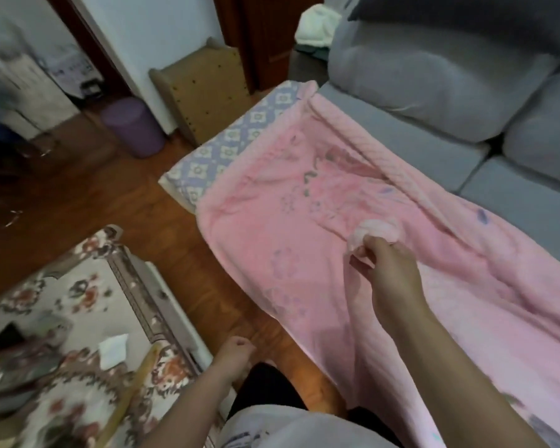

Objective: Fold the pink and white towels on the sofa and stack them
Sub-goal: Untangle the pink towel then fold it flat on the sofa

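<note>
Where right hand (390,270) fingers (361,253) pinch, pink towel (272,237) bunched

Count, head view: your two hands, two towels.

You have one pink towel (337,221) spread over the sofa seat and one white towel (317,25) bunched at the far end. One grey sofa (417,147) with two back cushions showing. One purple bin (133,126) on the floor, one floral-topped table (78,286). Your hands: left hand (236,350), right hand (387,270).
</note>
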Demonstrator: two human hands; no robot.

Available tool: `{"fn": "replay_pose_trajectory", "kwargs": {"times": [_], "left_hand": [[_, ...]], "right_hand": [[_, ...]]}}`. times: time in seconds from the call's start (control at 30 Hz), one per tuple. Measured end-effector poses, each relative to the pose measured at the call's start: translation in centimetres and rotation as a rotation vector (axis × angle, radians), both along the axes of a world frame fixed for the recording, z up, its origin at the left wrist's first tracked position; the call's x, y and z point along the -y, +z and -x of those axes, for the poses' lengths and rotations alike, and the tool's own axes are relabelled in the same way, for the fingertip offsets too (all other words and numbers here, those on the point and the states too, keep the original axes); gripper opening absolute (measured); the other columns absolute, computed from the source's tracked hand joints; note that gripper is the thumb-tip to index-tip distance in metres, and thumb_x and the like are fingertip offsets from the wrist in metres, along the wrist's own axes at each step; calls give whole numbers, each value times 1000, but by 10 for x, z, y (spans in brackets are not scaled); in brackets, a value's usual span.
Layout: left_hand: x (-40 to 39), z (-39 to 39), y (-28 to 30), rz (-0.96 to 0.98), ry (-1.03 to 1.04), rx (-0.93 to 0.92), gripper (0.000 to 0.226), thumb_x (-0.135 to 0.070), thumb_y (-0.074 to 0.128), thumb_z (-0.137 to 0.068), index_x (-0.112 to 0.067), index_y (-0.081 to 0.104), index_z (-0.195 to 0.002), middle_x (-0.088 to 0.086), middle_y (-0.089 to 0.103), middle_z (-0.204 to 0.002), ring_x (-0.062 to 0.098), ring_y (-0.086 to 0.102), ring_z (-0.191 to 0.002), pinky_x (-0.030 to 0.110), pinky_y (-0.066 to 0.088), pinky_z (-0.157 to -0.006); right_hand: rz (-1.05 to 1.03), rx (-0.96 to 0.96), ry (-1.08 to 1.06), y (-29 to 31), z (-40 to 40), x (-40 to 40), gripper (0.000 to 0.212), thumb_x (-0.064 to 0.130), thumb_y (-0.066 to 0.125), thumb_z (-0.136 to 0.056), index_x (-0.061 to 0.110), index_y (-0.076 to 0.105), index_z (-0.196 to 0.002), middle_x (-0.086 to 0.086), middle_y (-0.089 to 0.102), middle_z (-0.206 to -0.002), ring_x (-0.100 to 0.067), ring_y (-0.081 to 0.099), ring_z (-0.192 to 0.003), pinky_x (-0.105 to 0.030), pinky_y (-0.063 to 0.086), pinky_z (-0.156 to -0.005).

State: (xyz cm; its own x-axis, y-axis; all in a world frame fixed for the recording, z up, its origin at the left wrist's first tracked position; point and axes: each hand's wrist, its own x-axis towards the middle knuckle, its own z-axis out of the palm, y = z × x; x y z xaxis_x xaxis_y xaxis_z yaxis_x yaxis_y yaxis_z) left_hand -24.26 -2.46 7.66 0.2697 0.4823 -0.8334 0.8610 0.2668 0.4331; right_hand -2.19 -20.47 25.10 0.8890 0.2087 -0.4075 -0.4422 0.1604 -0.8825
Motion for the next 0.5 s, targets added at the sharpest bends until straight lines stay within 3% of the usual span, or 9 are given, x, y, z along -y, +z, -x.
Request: {"fn": "replay_pose_trajectory", "kwargs": {"times": [0.07, 0.13, 0.17, 0.23, 0.33, 0.4, 0.5], "left_hand": [[-53, -18, -8, -29, 34, 8, 19, -19, 62, -83, -14, 58, -101, 10, 60, -76, 21, 55, -61, 27, 44, -54], [-117, -42, -22, -57, 31, 8, 41, -25, 65, -70, -10, 59, -108, 23, 65, -90, 33, 66, -83, 48, 57, -77], [-154, -54, -34, -74, 10, 12, 47, -26, 65, -69, -6, 60, -111, 30, 66, -99, 39, 68, -92, 56, 54, -85], [-236, -80, -72, -114, -27, -4, 52, -29, 63, -69, -5, 61, -115, 30, 66, -107, 41, 67, -96, 54, 53, -84], [-340, -136, -100, -199, -71, -10, 58, -25, 63, -86, -11, 47, -141, 18, 61, -129, 38, 61, -115, 45, 51, -99], [-405, -168, -134, -193, -81, 6, 68, -22, 64, -90, -8, 36, -149, 17, 52, -142, 35, 55, -124, 42, 46, -104], [-479, -205, -176, -189, -110, -25, 95, -26, 74, -84, -8, 17, -157, 18, 37, -155, 36, 44, -137, 48, 39, -113]], "right_hand": [[-10, 40, 63, -1, -19, -46, 10, 8, 58, -86, 6, 66, -90, -7, 59, -87, -15, 59, -76, -40, 58, -92], [22, 20, 69, -17, -37, -91, 15, 7, 57, -84, 8, 66, -72, -7, 59, -91, -15, 58, -77, -42, 59, -92], [56, 0, 59, -30, -45, -113, 19, 4, 55, -84, 8, 63, -67, -7, 58, -85, -15, 57, -76, -42, 59, -91], [144, -55, -6, -65, -63, -158, 23, 0, 52, -84, 7, 59, -63, -4, 57, -68, -17, 53, -73, -42, 58, -88], [360, -175, -146, -138, -77, -217, 30, 2, 53, -80, 13, 57, -52, 1, 55, -53, -20, 50, -66, -41, 51, -74], [552, -253, -200, -178, -74, -252, 26, 14, 57, -74, 13, 56, -48, -4, 53, -54, -23, 49, -61, -40, 43, -66], [783, -328, -186, -212, -51, -284, 27, 15, 58, -84, 8, 55, -58, -7, 50, -57, -23, 44, -58, -32, 36, -57]]}}
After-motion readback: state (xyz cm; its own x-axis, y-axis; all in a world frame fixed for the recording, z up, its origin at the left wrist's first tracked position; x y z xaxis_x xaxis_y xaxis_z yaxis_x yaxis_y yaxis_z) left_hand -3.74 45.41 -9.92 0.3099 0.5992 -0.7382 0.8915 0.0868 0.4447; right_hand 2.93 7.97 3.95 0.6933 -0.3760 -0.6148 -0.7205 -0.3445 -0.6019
